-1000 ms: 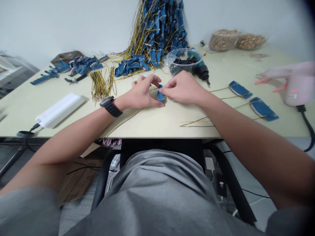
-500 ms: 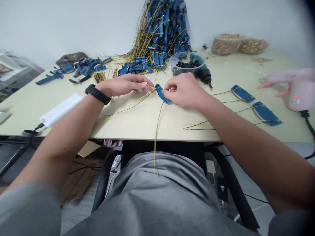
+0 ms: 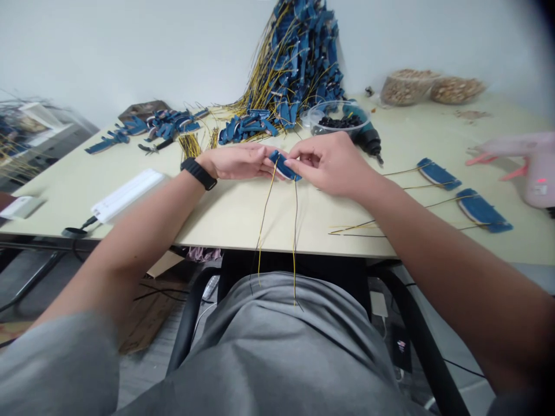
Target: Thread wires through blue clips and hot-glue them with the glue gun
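A small curved blue piece [image 3: 284,166] with a pale edge is up between my hands, just above the table. Two yellow-and-black wires [image 3: 295,222] hang from it over the table edge toward my lap. With thumb and forefinger, my right hand [image 3: 332,164] pinches the piece at its right side. My left hand [image 3: 240,162], wearing a black wristband, lies with fingers stretched out behind and under the piece's left end; its fingertips are partly hidden. Two similar wired blue pieces [image 3: 439,173] rest to the right.
A tall heap of wired blue pieces [image 3: 299,63] stands at the back. Near it are a clear tub [image 3: 332,128] of black parts and a power drill [image 3: 368,137]. A pink glue gun [image 3: 535,156] is at right; a white power strip [image 3: 128,193] and pliers [image 3: 155,146] are at left.
My left fingers have moved from the wires to behind the blue piece. Both wires now hang down toward my lap; one stretched left before. The view has shifted slightly.
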`<move>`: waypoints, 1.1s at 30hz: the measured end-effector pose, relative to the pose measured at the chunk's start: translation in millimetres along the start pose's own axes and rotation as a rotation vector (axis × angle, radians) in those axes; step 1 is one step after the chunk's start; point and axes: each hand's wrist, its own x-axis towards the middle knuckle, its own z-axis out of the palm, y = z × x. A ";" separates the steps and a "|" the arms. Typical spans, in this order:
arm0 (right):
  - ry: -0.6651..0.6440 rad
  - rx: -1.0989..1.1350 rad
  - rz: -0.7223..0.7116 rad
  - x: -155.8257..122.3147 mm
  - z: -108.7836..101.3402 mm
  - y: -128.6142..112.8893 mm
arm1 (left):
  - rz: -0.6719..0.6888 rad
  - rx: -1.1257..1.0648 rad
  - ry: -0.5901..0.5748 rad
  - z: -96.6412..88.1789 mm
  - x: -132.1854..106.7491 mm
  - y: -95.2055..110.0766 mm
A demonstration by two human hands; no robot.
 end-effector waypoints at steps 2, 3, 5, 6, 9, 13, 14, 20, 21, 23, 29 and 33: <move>-0.007 0.019 -0.035 0.6 1.5 -1.9 | 0.005 -0.014 -0.018 7.7 5.8 -0.9; -0.018 0.027 -0.051 0.9 2.0 -2.8 | 0.002 -0.021 -0.015 10.1 7.6 -1.1; -0.042 0.043 -0.074 1.5 2.3 -4.1 | 0.001 -0.038 -0.006 12.3 9.2 -1.6; -0.053 0.049 -0.082 1.7 2.4 -4.5 | 0.002 -0.049 -0.003 12.5 9.3 -1.9; -0.085 0.064 -0.105 2.4 2.5 -5.2 | -0.015 -0.079 -0.020 11.0 8.3 -2.6; -0.105 0.075 -0.130 3.8 2.8 -7.9 | -0.064 -0.060 -0.089 5.4 8.9 -3.2; -0.110 0.079 -0.139 4.4 2.8 -9.1 | -0.070 -0.042 -0.115 3.5 9.8 -3.8; -0.175 0.097 -0.187 7.6 2.3 -15.8 | -0.072 0.036 -0.272 -6.7 13.7 -9.4; -0.181 0.097 -0.184 8.0 2.3 -16.5 | -0.081 0.045 -0.281 -7.6 13.2 -9.2; -0.198 0.099 -0.168 9.1 2.4 -18.0 | -0.116 0.065 -0.284 -8.5 11.6 -7.3; -0.215 0.052 -0.082 4.5 -10.7 -35.3 | -0.133 0.093 -0.286 -4.7 10.2 0.1; -0.105 -0.094 0.022 -40.7 -48.5 -50.8 | -0.098 0.066 -0.295 -6.7 10.1 -3.5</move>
